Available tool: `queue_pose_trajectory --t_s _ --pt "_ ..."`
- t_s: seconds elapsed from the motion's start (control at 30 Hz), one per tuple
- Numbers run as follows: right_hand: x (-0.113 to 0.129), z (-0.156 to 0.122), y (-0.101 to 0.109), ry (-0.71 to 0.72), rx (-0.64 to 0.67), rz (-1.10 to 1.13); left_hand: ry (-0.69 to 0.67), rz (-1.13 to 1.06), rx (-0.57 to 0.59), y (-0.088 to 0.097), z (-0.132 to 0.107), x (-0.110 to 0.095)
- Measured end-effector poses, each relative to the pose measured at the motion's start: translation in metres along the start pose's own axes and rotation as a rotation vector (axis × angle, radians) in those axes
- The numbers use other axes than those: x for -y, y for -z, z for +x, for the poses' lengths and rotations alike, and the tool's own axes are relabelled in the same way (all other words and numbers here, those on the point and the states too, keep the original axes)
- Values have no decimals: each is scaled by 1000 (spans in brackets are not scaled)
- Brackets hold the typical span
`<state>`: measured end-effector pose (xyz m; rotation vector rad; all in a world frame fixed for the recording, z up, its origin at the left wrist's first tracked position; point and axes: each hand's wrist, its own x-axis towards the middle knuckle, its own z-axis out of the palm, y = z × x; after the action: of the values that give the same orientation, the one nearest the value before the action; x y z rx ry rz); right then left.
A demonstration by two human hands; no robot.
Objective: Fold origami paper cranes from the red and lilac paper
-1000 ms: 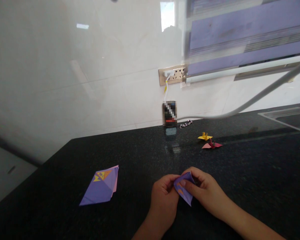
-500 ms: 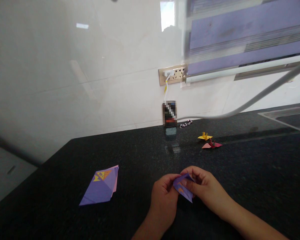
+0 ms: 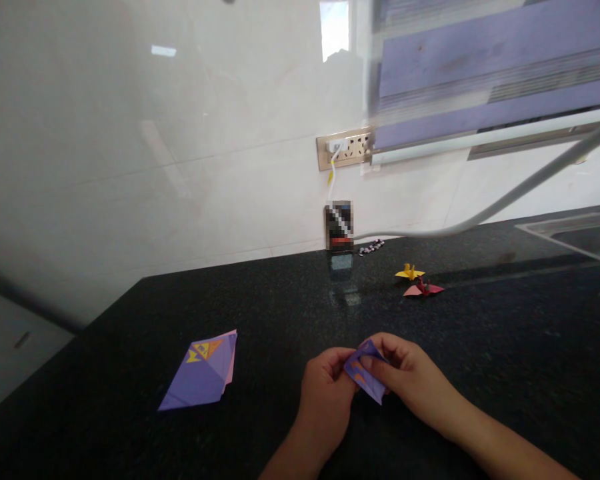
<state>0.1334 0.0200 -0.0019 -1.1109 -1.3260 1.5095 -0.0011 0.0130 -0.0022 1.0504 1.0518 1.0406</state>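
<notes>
Between my hands is a small folded piece of purple origami paper [image 3: 364, 380] with orange marks on it. My left hand [image 3: 327, 393] pinches its left edge, fingers curled and partly hidden. My right hand [image 3: 405, 367] grips the other side, thumb lying across the face of the paper and fingers behind. Off to the left, a larger folded purple paper [image 3: 197, 377] with a yellow pattern lies on the black countertop [image 3: 260, 300], and a pink sheet edge [image 3: 231, 368] sticks out from under it.
Beyond my right hand sit a yellow paper crane [image 3: 409, 273] and a red-pink paper crane [image 3: 424, 289]. A phone [image 3: 340, 227], blurred out, leans against the wall below a socket [image 3: 345, 148], with a beaded string [image 3: 372, 248] beside it. A grey hose [image 3: 480, 220] curves in from the right.
The paper in my hands has turned slightly, showing more of its orange marks. My right thumb lies flatter across it. My left hand has shifted a little left.
</notes>
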Motion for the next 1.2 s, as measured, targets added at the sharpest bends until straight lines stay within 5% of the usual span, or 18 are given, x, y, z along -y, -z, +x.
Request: queue_pose_trajectory --t_s 0.23,0.57,1.2 --pt "-2 0 2 49 -84 -71 28 -73 -54 3 -1 -4" --pt "-7 1 0 47 -72 -84 102 -267 83 2 -4 -2" --pt "-3 -1 -1 9 -79 -31 201 -383 83 1 -2 4"
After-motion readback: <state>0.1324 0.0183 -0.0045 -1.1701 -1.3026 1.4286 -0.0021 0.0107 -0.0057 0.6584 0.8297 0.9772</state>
